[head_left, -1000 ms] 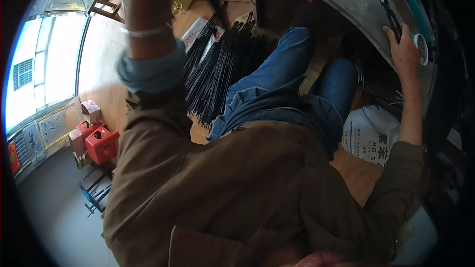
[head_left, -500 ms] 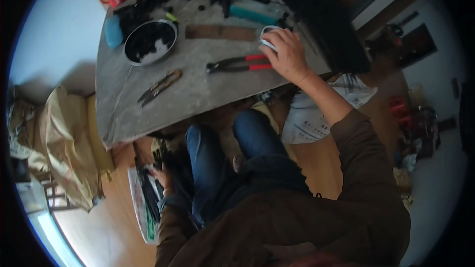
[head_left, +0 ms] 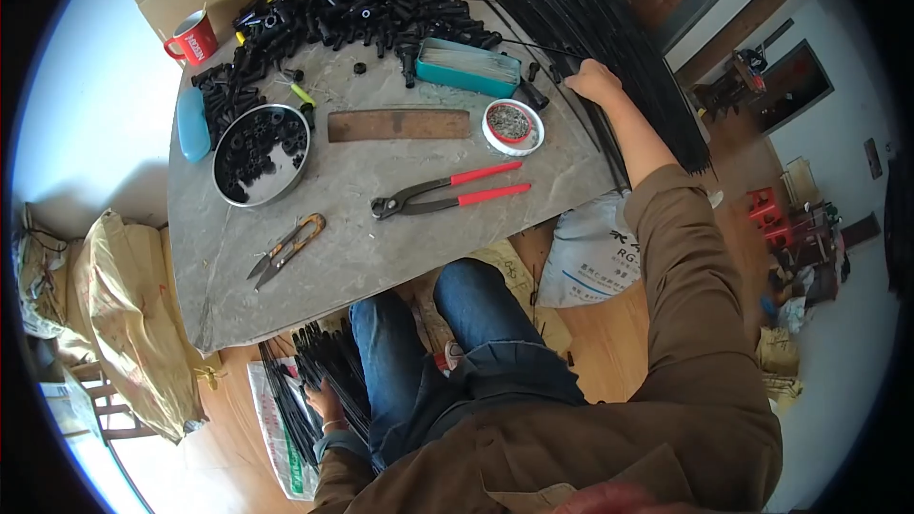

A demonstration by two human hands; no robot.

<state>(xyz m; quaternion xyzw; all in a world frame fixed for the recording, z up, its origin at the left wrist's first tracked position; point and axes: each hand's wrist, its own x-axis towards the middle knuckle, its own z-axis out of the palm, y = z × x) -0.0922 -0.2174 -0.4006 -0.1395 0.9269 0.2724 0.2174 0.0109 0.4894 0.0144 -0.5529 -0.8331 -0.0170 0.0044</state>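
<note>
1. At the far left of the grey stone-patterned table [head_left: 338, 252], a red mug with a looped handle [head_left: 197, 38]; slightly nearer, a smooth light-blue oblong object [head_left: 193, 124].
2. Right of that, a round metal pan with a pale inside [head_left: 282, 171], partly filled with small black parts [head_left: 249, 145]. Nearer, dark scissors with brownish handles [head_left: 288, 251], flat on the table.
3. Below the near-left table edge, the left hand [head_left: 326, 403], fingers partly bent against a bundle of thin black rods [head_left: 335, 362]; cannot tell a clasp from mere touching. Under part of the bundle, a white plastic bag [head_left: 290, 457]. Left forearm reaching down beside the left knee.
4. Along the far edge, a large heap of black tubular parts [head_left: 352, 5].
5. Mid-table, a flat brown bar [head_left: 398, 125]; nearer, pincers with red handles [head_left: 447, 192].
6. Right of centre, a teal rectangular box [head_left: 466, 83] full of thin pale strands; nearer, a round white dish [head_left: 532, 140] holding small metal bits [head_left: 507, 121].
7. At right, the right hand [head_left: 598, 86], knuckles up, fingers curled at the left side of a broad pile of long black rods [head_left: 609, 24]; cannot confirm a rod in the grasp. Forearm stretched forward over the table, sleeve pushed back.
</note>
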